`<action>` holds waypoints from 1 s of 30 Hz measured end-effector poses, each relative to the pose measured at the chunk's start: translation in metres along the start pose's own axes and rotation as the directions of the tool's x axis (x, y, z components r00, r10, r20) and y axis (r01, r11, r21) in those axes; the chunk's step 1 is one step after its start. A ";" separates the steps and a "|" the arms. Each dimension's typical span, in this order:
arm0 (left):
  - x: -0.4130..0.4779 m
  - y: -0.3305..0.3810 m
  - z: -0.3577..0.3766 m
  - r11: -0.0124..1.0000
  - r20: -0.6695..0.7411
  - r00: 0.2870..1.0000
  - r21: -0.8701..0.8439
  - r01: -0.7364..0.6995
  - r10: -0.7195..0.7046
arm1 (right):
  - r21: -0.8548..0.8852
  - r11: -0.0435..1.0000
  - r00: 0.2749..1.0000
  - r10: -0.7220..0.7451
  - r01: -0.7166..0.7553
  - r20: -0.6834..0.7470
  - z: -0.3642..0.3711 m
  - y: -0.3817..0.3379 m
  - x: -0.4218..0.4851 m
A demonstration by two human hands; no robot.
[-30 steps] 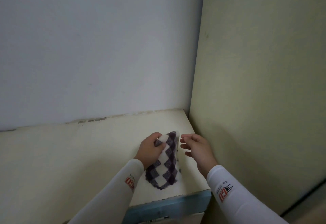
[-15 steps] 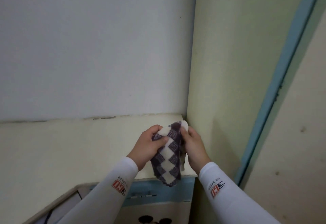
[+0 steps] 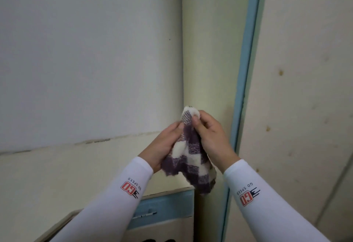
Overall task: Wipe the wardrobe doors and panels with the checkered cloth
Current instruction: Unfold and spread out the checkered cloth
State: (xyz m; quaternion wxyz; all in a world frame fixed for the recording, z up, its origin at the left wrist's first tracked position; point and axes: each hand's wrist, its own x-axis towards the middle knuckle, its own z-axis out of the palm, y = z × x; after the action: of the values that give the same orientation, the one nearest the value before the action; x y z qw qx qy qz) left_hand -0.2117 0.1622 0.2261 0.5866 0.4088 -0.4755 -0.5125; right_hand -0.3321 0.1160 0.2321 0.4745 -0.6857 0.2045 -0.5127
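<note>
The purple-and-white checkered cloth (image 3: pixel 188 157) hangs bunched between both hands, lifted above the low cabinet's top. My left hand (image 3: pixel 162 144) grips its left side and my right hand (image 3: pixel 212 136) pinches its upper end between thumb and fingers. The cream wardrobe side panel (image 3: pixel 210 51) stands just behind the cloth, with a blue edge strip (image 3: pixel 246 70). The wardrobe door (image 3: pixel 305 89), cream with small brown spots, fills the right side.
A pale wall (image 3: pixel 86 51) takes up the left and back. Below it lies the cream top of a low cabinet (image 3: pixel 57 175) with a blue front edge (image 3: pixel 164 207). Both arms wear white sleeves with a red logo.
The cloth was lifted off the low cabinet's top by my left hand; my right hand then closed on its upper end. My view swung right, bringing the wardrobe door in.
</note>
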 end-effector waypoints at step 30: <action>0.009 0.024 0.199 0.790 0.016 0.983 0.592 -0.156 0.183 | -0.402 0.913 0.876 0.137 0.070 0.463 -0.300 -0.096 -0.045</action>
State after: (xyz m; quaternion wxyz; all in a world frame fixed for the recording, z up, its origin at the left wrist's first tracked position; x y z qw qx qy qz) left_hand -0.4003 0.1583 0.2930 0.4836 0.5373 -0.6335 -0.2757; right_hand -0.6385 0.0630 0.2995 0.3661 -0.8710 0.1944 -0.2636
